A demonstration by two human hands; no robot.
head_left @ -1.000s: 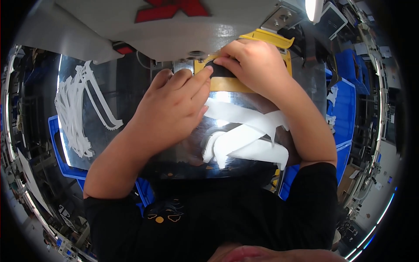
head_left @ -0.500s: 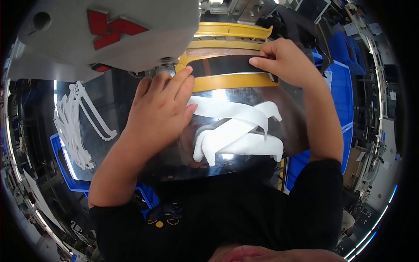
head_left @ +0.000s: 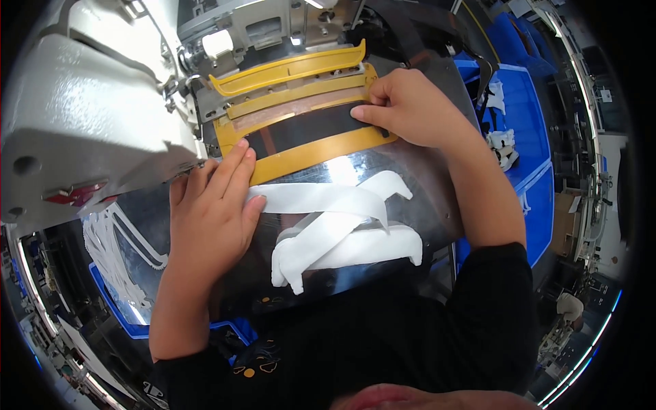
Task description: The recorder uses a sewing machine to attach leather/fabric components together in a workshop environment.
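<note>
Now sliding right hand [head_left: 417, 109] leftward along yellow template [head_left: 307, 147], fingers flat pinning dark strip [head_left: 307, 126]; left hand [head_left: 212, 212] pressing flat, gripping nothing, machine close above.

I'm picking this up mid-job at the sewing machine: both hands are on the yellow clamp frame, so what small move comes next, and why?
Probably press the dark strip flat and square in the yellow clamp frame. The right hand pins the strip's right end with its fingers, the left hand rests at the frame's left corner, and the white fabric strips lie loose on the metal plate.

Machine head [head_left: 89, 116] close over yellow frame [head_left: 307, 147]; open plate [head_left: 410, 171] below.
</note>
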